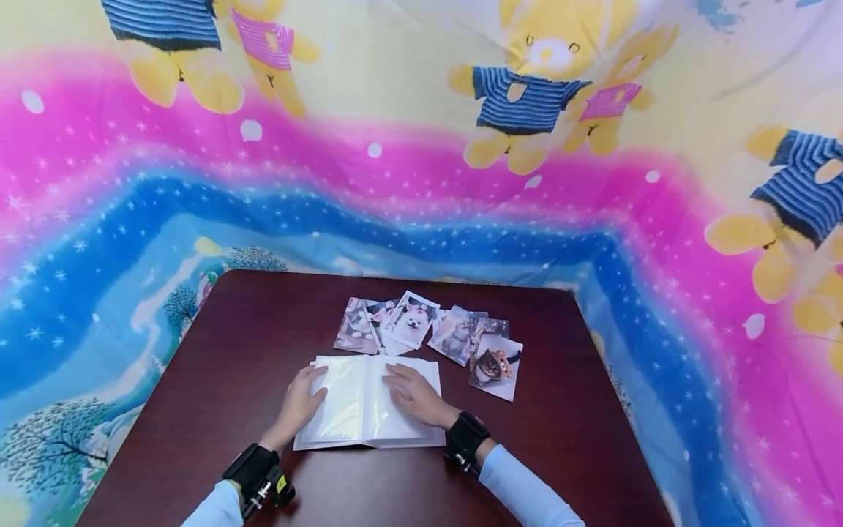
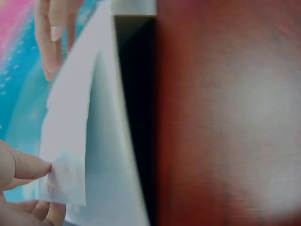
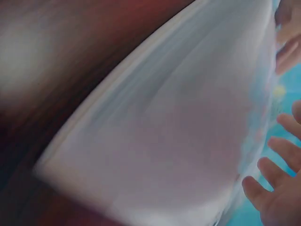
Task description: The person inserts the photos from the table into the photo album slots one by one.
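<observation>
A white photo album [image 1: 339,406] with clear sleeve pages lies opened flat on the dark table. At its left edge, my left hand [image 1: 303,397] holds a sleeve page [image 2: 68,127], the thumb on the page and the fingers curled by its edge in the left wrist view. My right hand [image 1: 419,397] lies over the right-hand page, fingers spread and relaxed; whether they touch it is hard to tell. In the right wrist view, the right hand [image 3: 282,183] shows extended fingers beside the blurred album [image 3: 164,141].
Beyond the album several loose animal photos overlap: a white dog photo [image 1: 413,322], a grey cat photo [image 1: 453,335] and, nearest on the right, a photo of a cat in a hood [image 1: 495,368]. A patterned cloth [image 1: 395,183] hangs around the reddish-brown table [image 1: 250,344].
</observation>
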{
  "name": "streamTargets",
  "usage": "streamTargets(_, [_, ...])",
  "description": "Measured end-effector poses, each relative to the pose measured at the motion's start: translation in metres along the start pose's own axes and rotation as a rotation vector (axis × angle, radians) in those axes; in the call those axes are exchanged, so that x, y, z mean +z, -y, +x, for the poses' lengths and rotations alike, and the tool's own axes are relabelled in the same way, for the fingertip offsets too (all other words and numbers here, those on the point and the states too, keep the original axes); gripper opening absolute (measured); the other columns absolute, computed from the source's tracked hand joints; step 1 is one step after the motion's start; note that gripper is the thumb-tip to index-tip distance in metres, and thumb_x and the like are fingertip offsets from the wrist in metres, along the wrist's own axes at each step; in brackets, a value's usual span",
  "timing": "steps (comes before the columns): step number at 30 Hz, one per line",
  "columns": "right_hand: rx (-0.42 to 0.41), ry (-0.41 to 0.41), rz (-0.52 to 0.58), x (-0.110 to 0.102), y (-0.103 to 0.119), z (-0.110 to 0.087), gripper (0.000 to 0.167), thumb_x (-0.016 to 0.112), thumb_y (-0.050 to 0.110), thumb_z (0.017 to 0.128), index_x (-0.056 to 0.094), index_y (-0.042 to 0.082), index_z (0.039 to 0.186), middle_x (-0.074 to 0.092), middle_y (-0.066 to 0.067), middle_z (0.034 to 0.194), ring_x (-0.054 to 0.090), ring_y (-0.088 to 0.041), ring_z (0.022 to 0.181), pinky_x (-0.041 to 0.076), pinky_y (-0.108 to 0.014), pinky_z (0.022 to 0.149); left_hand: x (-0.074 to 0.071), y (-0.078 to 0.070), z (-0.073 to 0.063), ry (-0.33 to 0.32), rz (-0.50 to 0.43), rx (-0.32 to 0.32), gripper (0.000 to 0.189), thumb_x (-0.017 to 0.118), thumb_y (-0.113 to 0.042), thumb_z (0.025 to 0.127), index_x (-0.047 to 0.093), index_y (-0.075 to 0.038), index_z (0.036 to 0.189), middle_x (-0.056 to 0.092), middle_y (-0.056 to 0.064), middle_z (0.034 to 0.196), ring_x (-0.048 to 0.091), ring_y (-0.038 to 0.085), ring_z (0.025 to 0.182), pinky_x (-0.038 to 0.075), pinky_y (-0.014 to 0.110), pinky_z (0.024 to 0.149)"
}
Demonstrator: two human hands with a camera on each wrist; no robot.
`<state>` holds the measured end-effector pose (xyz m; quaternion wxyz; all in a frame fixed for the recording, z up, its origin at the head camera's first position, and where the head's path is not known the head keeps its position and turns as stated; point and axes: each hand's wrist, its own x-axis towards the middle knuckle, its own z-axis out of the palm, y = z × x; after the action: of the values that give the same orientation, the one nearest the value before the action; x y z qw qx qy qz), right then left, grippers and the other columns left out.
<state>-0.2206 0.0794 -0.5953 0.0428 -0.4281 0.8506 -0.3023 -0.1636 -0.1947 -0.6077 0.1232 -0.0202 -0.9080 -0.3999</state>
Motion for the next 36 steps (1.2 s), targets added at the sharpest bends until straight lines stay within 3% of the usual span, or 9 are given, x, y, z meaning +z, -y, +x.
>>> streamTargets(7, [0.123, 0.037, -0.088, -0.011, -0.025, -0.016, 0.044, 0.058, 0.017, 0.099, 0.054, -0.002, 0.138, 0.040, -0.020, 0.151, 0.034, -0.037, 0.140, 0.030, -0.055, 0.112, 0.018, 0.000, -0.007, -0.144, 0.224, 0.193, 0.037, 0.065, 0.014, 0.078, 0.070, 0.006, 0.113, 0.049, 0.045, 0.125, 0.052, 0.053, 0.089, 0.042, 0.054, 0.072])
streamTargets(10, [0.128, 0.056, -0.079, -0.011, -0.029, -0.018, 0.046, 0.059, 0.018, 0.099, 0.053, -0.001, 0.140, 0.040, -0.020, 0.152, 0.033, -0.037, 0.141, 0.030, -0.056, 0.111, 0.022, -0.001, -0.010, -0.155, 0.286, 0.203, 0.036, 0.064, 0.011, 0.078, 0.071, 0.003, 0.113, 0.050, 0.043, 0.127, 0.050, 0.050, 0.089, 0.041, 0.053, 0.068])
streamTargets(14, [0.126, 0.066, -0.075, -0.011, -0.030, -0.019, 0.046, 0.058, 0.019, 0.099, 0.053, -0.001, 0.140, 0.039, -0.019, 0.152, 0.032, -0.037, 0.142, 0.029, -0.057, 0.112, 0.024, -0.005, -0.013, -0.133, 0.344, 0.163, 0.039, 0.065, 0.008, 0.079, 0.070, 0.001, 0.117, 0.052, 0.038, 0.129, 0.051, 0.051, 0.100, 0.042, 0.055, 0.067])
streamTargets(18, [0.131, 0.095, -0.075, -0.014, -0.028, -0.017, 0.046, 0.059, 0.019, 0.099, 0.054, 0.000, 0.140, 0.039, -0.018, 0.152, 0.034, -0.037, 0.141, 0.030, -0.059, 0.110, 0.026, -0.013, -0.012, -0.161, 0.346, 0.209, 0.040, 0.065, 0.008, 0.076, 0.068, 0.006, 0.116, 0.055, 0.037, 0.125, 0.050, 0.054, 0.112, 0.044, 0.062, 0.077])
streamTargets(21, [0.138, 0.078, -0.036, -0.018, -0.029, -0.014, 0.042, 0.061, 0.016, 0.097, 0.057, 0.000, 0.136, 0.045, -0.018, 0.148, 0.040, -0.036, 0.136, 0.032, -0.060, 0.108, 0.035, -0.022, -0.007, -0.191, 0.285, 0.328, 0.038, 0.065, 0.007, 0.077, 0.065, 0.012, 0.115, 0.057, 0.037, 0.122, 0.050, 0.055, 0.117, 0.044, 0.065, 0.088])
streamTargets(25, [0.141, -0.064, 0.079, -0.022, -0.037, -0.003, 0.031, 0.064, 0.006, 0.093, 0.065, -0.003, 0.123, 0.062, -0.018, 0.127, 0.057, -0.033, 0.118, 0.043, -0.050, 0.101, 0.055, -0.037, -0.003, -0.145, 0.194, 0.500, 0.038, 0.067, 0.000, 0.083, 0.062, 0.014, 0.118, 0.057, 0.035, 0.124, 0.051, 0.052, 0.120, 0.040, 0.062, 0.099])
streamTargets(28, [0.234, -0.208, 0.157, -0.027, -0.040, 0.011, 0.023, 0.064, 0.000, 0.091, 0.069, -0.005, 0.113, 0.069, -0.017, 0.109, 0.065, -0.031, 0.100, 0.052, -0.040, 0.088, 0.068, -0.048, -0.007, -0.072, 0.192, 0.563, 0.037, 0.067, -0.006, 0.086, 0.063, 0.013, 0.118, 0.057, 0.034, 0.127, 0.050, 0.050, 0.123, 0.038, 0.060, 0.103])
streamTargets(31, [0.434, -0.314, 0.256, -0.035, -0.038, 0.024, 0.020, 0.063, -0.001, 0.091, 0.069, -0.007, 0.109, 0.070, -0.017, 0.099, 0.066, -0.031, 0.089, 0.053, -0.036, 0.078, 0.079, -0.054, -0.014, -0.035, 0.219, 0.596, 0.036, 0.067, -0.008, 0.087, 0.065, 0.012, 0.116, 0.056, 0.034, 0.128, 0.050, 0.049, 0.124, 0.039, 0.059, 0.104])
streamTargets(36, [0.709, -0.347, 0.496, -0.042, -0.044, 0.039, 0.025, 0.059, -0.004, 0.093, 0.063, -0.013, 0.116, 0.067, -0.020, 0.098, 0.063, -0.034, 0.081, 0.052, -0.038, 0.071, 0.089, -0.055, -0.024, -0.030, 0.259, 0.614, 0.037, 0.068, -0.008, 0.087, 0.064, 0.014, 0.116, 0.053, 0.036, 0.130, 0.048, 0.049, 0.125, 0.040, 0.058, 0.104])
